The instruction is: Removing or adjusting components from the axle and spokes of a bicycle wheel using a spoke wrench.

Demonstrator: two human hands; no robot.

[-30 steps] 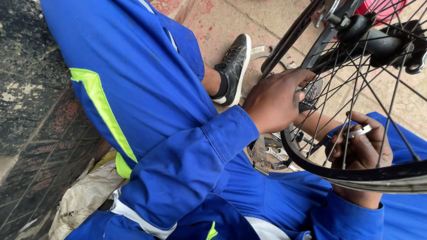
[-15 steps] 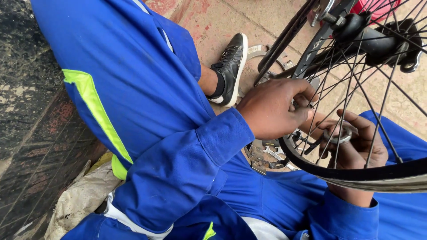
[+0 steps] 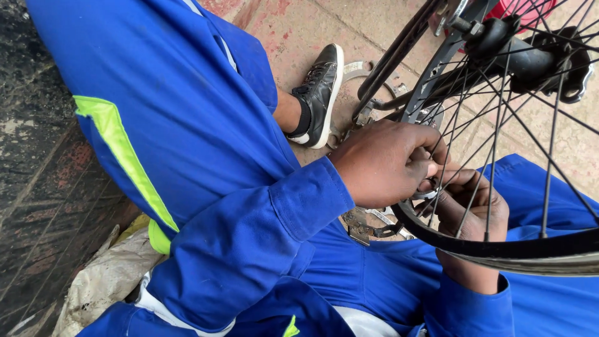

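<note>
**Both hands at the rim of a spoked bicycle wheel**

A person in blue overalls with a lime-yellow stripe sits on a reddish paved floor [image 3: 299,31], one leg stretched out and ending in a black shoe [image 3: 320,93]. A bicycle wheel [image 3: 499,243] stands close in front of the lap, its black rim curving across the lower right and its thin spokes [image 3: 493,125] fanning up to the dark hub [image 3: 518,50] at the top right.

The left hand [image 3: 387,163] is curled shut, knuckles up, its fingertips pinching a small metal piece [image 3: 426,194] right at the inner edge of the rim. What kind of piece it is cannot be told; most of it is hidden by the fingers. The right hand [image 3: 471,209] sits behind the spokes, fingers bent and closed around the same spot, touching the left hand's fingertips. Whether it grips the metal piece or a spoke cannot be told.

Under the left wrist, on the floor between the legs, lie several loose metal parts [image 3: 368,223]. At the lower left a crumpled, dirty sack [image 3: 103,281] lies against a dark, worn surface [image 3: 37,187]; what it holds cannot be seen. A red object [image 3: 536,9] shows past the hub.
</note>
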